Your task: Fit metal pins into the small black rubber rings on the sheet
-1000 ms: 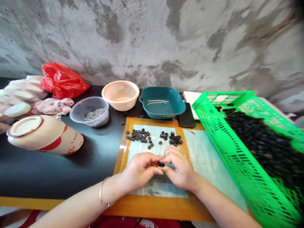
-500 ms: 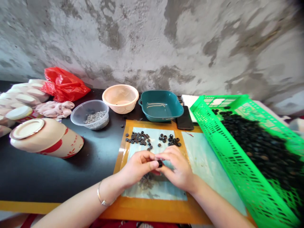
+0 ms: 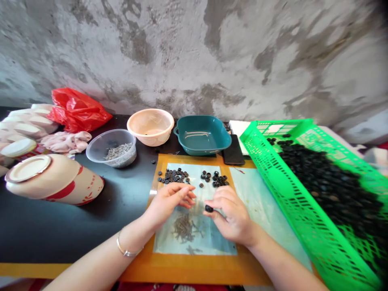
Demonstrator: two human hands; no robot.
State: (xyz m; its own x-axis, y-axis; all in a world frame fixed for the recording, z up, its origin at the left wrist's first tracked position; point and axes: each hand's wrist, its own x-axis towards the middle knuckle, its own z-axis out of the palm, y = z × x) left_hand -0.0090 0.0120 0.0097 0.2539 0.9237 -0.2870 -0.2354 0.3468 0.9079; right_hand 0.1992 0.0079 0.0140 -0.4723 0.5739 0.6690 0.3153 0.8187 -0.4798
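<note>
Between the thumb and fingertips of my right hand [image 3: 232,212] is a small round black part [image 3: 209,208], perhaps a cap or ring. My left hand [image 3: 169,201] is just left of it, holding nothing that I can see, its fingers loosely stretched and slightly apart. Beyond the left fingers lie several small black rings with centre holes [image 3: 172,176], partly hidden by that hand. A second group of black cup-like pieces [image 3: 220,179] is past my right hand. Below and between the hands, a heap of thin metal screws or pins [image 3: 184,227] rests on the pale blue sheet [image 3: 209,244].
On the right stands a green slotted basket [image 3: 281,182] full of black pieces. Along the wall are a teal basin [image 3: 203,146], a peach bowl [image 3: 150,139], a clear bowl of metal pins [image 3: 111,163] and a dark phone [image 3: 233,150]. A large cream cup [image 3: 60,178] is left.
Both hands were together at the black part. They have now parted: the left hand has let go and moved left, while the right keeps the part. The metal heap has come into view.
</note>
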